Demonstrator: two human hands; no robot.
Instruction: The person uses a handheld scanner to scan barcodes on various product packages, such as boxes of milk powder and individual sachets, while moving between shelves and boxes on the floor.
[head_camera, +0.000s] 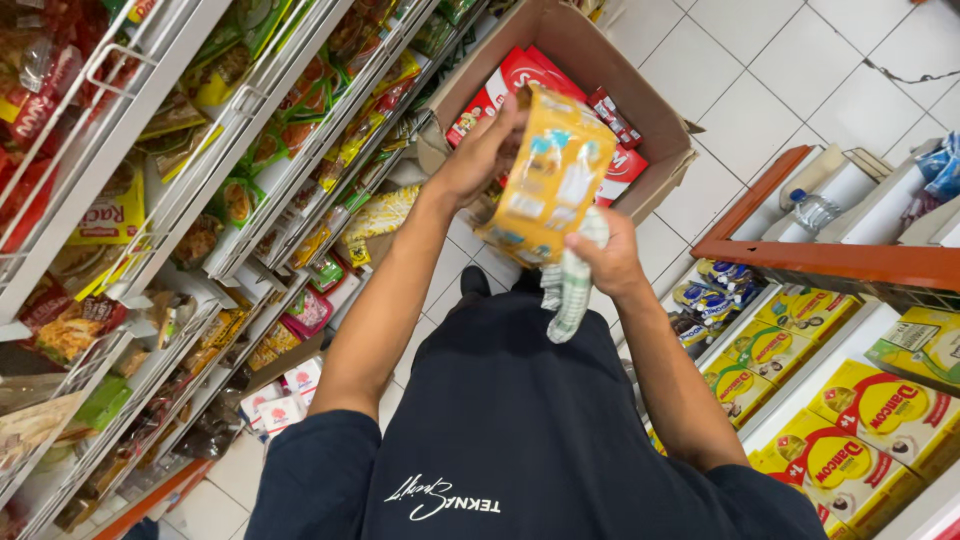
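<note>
**Loose Two-Handed Hold Over the Open Carton**

Left of the fingers: tall wire shelves (150, 200), crammed with hanging snack bags. Right of the fingers and lower: a second shelf (830, 265) with an orange rail, stacked with yellow boxes (880, 415). Directly beyond and beneath the fingers: an open cardboard carton (590, 60) on the tiled floor (760, 100), part-filled with red packs (520, 75).

Held up between both hands, above the carton's near edge: a yellow-orange packet (550, 170), tilted. Left hand (480, 155) clasping the packet's upper left edge, fingers curled round behind it. Right hand (605, 260) under the lower right corner, fingers pinching both that corner and a bunched green-and-white cloth (572, 285); how firmly cannot be told.

Likely trouble, judged from this: a shared pinch on the right, with cloth between skin and film, so a slippery grip and a possible slide down onto the carton or the floor. A tight squeeze to compensate: crushed contents. A dangling cloth end: a possible snag on the nearby rail or boxes. A wide swing leftward: a knock against the crowded hanging bags.
</note>
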